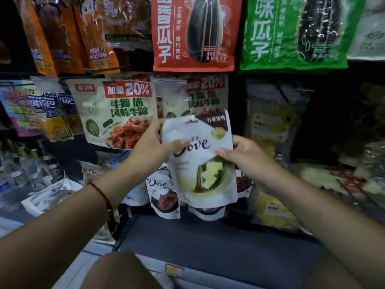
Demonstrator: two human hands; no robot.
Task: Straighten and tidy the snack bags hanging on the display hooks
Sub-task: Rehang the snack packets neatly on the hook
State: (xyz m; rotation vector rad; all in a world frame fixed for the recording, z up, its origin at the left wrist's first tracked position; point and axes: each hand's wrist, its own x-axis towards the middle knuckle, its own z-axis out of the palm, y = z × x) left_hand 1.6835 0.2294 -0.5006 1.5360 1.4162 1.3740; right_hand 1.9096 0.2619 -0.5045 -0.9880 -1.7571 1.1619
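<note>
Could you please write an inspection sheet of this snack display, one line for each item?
Surface: dark shelf ledge below the hooks, a yellow price tag on its front.
Job's things: white Dove bag held up in front of the rack, tilted; more Dove bags hang behind it.
Clutter: loose packets lie at lower left.
Hands: left hand grips the bag's left edge; right hand pinches its right edge.
Cables: nothing seen.
Surroundings: red seed bag, green seed bag above; beef tendon bags on the left.

Held Dove bag (200,157) hangs before lower Dove bags (164,195).
</note>
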